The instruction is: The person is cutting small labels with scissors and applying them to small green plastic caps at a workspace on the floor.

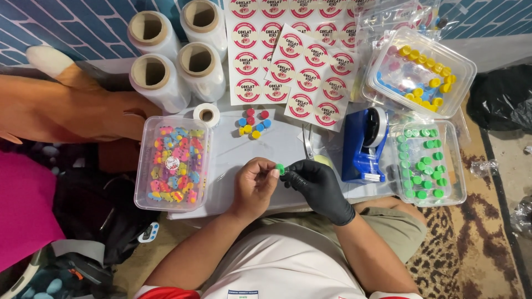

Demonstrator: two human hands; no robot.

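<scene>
- Bare left hand [254,185] and black-gloved right hand [318,185] meeting at centre, both grips pinching one small green cap [280,169] just above the counter [233,160].
- Probably a fitting or twisting step; calls for fine fingertip pressure.
- At 9 o'clock, clear box of pastel pieces [173,162].
- At 3 o'clock, blue tape dispenser [363,144], tub of green caps [426,163].
- At 12 o'clock, round red-and-white sticker sheets [293,55], film rolls [177,55].
</scene>
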